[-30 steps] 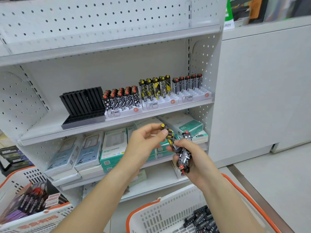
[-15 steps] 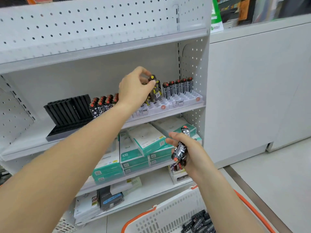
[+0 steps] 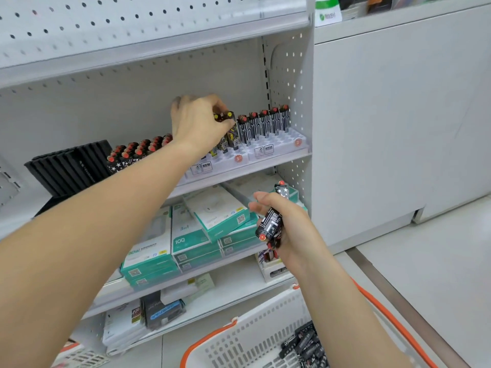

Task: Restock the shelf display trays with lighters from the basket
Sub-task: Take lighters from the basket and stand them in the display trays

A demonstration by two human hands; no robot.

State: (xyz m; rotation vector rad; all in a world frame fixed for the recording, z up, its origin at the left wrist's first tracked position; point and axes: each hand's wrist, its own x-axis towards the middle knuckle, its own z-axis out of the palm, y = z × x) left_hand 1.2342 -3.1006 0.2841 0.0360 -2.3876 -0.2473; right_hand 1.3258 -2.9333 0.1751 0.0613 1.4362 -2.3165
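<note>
White store shelving ahead: left hand (image 3: pixel 198 123) pinches a yellow lighter (image 3: pixel 231 128) into the middle tray (image 3: pixel 225 162), right hand (image 3: pixel 288 229) clutches spare lighters (image 3: pixel 271 224), basket (image 3: pixel 255 338) at five o'clock holds more, so restocking looks partway done.

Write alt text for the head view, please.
The left hand sets a yellow lighter into a shelf tray. The right hand holds several more lighters above the basket.
</note>
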